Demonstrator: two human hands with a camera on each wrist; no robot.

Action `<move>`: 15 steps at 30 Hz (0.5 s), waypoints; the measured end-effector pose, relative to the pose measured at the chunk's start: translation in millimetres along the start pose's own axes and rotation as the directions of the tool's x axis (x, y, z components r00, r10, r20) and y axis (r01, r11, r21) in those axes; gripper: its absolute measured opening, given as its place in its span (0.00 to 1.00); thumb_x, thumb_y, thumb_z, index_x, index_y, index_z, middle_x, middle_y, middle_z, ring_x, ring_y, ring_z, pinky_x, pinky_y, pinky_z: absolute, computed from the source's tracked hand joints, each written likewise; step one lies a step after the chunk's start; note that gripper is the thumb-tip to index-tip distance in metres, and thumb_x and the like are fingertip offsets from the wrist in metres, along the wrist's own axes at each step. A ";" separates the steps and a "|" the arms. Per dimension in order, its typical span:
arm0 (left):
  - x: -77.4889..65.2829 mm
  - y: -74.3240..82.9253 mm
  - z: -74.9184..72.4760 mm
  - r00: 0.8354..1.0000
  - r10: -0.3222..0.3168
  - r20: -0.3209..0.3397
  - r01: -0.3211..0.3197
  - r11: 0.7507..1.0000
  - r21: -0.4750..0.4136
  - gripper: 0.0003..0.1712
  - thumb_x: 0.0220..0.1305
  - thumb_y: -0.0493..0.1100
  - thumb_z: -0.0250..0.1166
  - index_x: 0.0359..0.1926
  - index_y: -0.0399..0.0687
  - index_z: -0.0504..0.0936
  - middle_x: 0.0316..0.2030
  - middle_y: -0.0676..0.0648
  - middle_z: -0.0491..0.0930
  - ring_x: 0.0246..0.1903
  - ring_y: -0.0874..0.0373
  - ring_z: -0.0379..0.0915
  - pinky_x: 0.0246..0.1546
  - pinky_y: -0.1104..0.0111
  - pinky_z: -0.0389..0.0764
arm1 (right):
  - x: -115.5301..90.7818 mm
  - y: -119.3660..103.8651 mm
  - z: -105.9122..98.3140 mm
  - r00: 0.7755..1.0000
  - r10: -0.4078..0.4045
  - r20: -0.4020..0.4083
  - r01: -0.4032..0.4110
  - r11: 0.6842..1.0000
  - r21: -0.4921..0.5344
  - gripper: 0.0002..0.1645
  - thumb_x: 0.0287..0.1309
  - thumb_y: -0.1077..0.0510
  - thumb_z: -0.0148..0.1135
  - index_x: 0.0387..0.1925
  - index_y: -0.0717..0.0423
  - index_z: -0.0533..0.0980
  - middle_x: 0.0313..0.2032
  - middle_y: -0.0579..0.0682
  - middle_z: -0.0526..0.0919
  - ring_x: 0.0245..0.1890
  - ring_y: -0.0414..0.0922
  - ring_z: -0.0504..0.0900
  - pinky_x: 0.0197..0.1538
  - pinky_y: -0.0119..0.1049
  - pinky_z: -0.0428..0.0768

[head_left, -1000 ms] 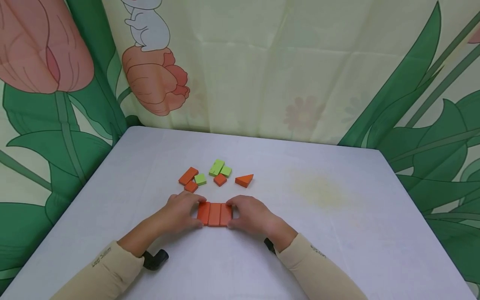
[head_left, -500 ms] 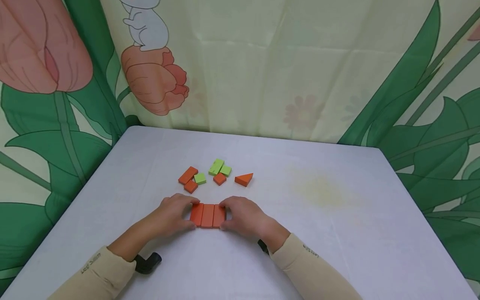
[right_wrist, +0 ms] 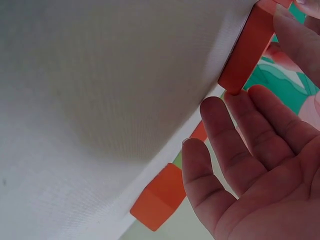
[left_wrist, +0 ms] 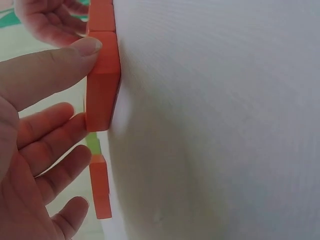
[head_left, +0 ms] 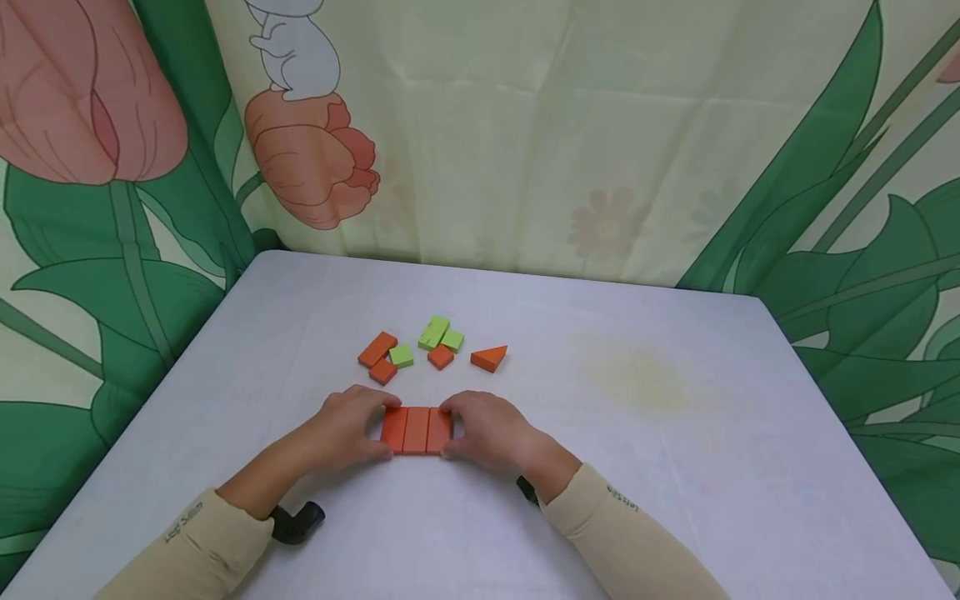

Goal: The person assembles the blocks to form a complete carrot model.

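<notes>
Three flat orange-red rectangular blocks lie side by side on the white table, forming a row in the head view: a left block, a middle block and a right block. My left hand pinches the left block by its near and far ends, thumb in front. At the other end, my right hand grips the right block the same way. The left wrist view shows the left hand's thumb on the block's near end. In the right wrist view, fingertips touch the right block.
Beyond the row lie loose blocks: an orange rectangle, orange squares, green squares, a green rectangle and an orange triangle. A patterned curtain hangs behind the table.
Both hands have slid the row of three blocks a little to the left between the first frame and the second. Since then hands and row have stayed still. The loose blocks have not moved.
</notes>
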State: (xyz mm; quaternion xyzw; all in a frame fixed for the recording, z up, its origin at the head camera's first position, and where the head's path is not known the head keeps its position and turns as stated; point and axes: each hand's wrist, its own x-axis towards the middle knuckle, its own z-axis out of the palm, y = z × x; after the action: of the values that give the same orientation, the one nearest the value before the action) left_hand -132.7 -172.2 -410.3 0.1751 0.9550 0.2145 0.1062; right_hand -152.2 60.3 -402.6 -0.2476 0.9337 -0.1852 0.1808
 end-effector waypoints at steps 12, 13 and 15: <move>52.6 -6.9 -38.7 0.997 -0.074 -0.025 0.070 0.991 -0.115 0.37 0.61 0.47 0.73 0.68 0.41 0.72 0.60 0.40 0.75 0.61 0.42 0.66 0.57 0.48 0.74 | -1.8 -0.3 -2.5 1.000 -0.013 -0.004 0.013 1.000 0.002 0.32 0.57 0.50 0.74 0.61 0.55 0.76 0.55 0.47 0.80 0.57 0.47 0.76 0.61 0.43 0.74; 61.7 -7.6 -42.7 0.997 -0.074 -0.024 0.071 0.992 -0.106 0.37 0.62 0.48 0.73 0.68 0.40 0.71 0.61 0.39 0.74 0.61 0.41 0.65 0.59 0.47 0.72 | -2.0 -0.3 -2.6 1.000 -0.014 -0.004 0.014 1.000 0.004 0.32 0.57 0.50 0.74 0.61 0.55 0.76 0.55 0.47 0.80 0.57 0.47 0.76 0.61 0.43 0.74; 79.3 -8.1 -50.5 0.996 -0.083 -0.024 0.081 0.992 -0.093 0.37 0.63 0.47 0.72 0.69 0.39 0.70 0.63 0.38 0.73 0.63 0.40 0.64 0.62 0.45 0.67 | -2.4 -0.5 -2.5 1.000 -0.015 -0.004 0.016 1.000 0.011 0.32 0.57 0.50 0.74 0.61 0.56 0.77 0.55 0.48 0.80 0.57 0.47 0.76 0.61 0.44 0.74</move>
State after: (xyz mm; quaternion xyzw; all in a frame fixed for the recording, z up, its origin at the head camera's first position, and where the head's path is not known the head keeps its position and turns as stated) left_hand -221.7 -167.8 -379.4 0.1276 0.9519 0.2561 0.1097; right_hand -151.2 61.9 -399.6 -0.2534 0.9310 -0.1923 0.1790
